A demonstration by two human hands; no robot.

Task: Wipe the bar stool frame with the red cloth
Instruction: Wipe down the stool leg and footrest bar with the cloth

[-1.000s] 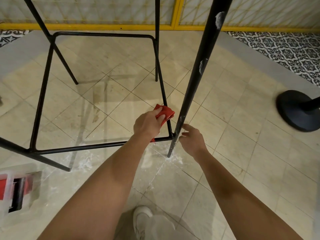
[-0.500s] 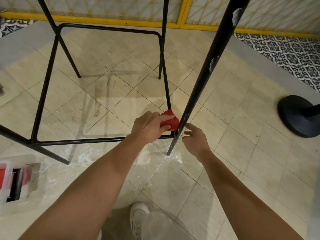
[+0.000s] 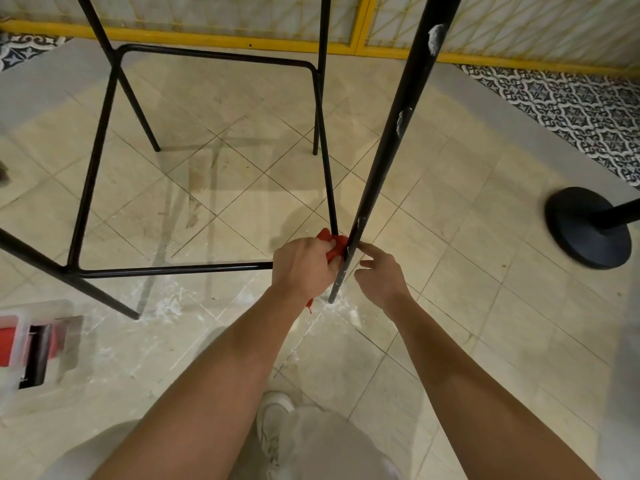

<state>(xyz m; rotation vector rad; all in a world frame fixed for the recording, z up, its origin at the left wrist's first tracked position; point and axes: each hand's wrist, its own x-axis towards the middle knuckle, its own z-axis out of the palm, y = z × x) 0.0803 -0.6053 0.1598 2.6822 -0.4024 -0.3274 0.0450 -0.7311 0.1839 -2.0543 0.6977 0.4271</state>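
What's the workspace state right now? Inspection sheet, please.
Surface: beige tiled floor, white dust around the stool's feet.
Job's things: black bar stool frame standing, white smears on its near leg; red cloth bunched at the footrest corner.
Clutter: clear plastic box with red contents, lower left.
Hands: left hand grips the cloth against the frame; right hand has straight fingers, beside the near leg.
Cables: nothing seen.
Surroundings: yellow-framed panel, patterned tiles, black stanchion base.

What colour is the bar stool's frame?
The bar stool frame is black with a few whitish smudges, as the head view shows.
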